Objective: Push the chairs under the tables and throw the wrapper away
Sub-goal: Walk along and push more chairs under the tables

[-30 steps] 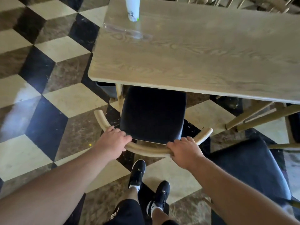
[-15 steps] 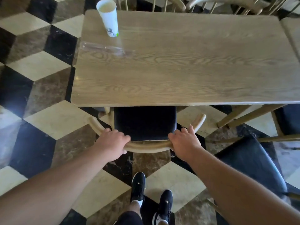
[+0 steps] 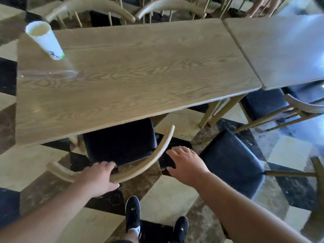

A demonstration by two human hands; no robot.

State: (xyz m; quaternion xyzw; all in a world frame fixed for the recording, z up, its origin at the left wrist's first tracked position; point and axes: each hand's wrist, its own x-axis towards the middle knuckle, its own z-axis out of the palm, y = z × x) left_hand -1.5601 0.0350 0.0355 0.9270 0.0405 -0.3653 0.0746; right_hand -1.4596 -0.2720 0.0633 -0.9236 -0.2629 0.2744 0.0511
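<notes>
Curved backrest rail (image 3: 140, 168) was gripped by left hand (image 3: 98, 178), fingers wrapped over wood. Right hand (image 3: 185, 162) was held spread, just beside rail, apart from it. Chair seat (image 3: 121, 141) was tucked partly under wooden table (image 3: 133, 67). Clear wrapper (image 3: 47, 74) was left on table near paper cup (image 3: 44, 40).

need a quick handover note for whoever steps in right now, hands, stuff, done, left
Left hand: gripping the curved backrest of the first chair.
Right hand: open, off the rail, nothing held.
First chair: seat partly under the table.
Second chair: to the right, fully out from the table.
Clear wrapper: lying on the table near the white cup.
Left: push the second chair in, bin the wrapper.
</notes>
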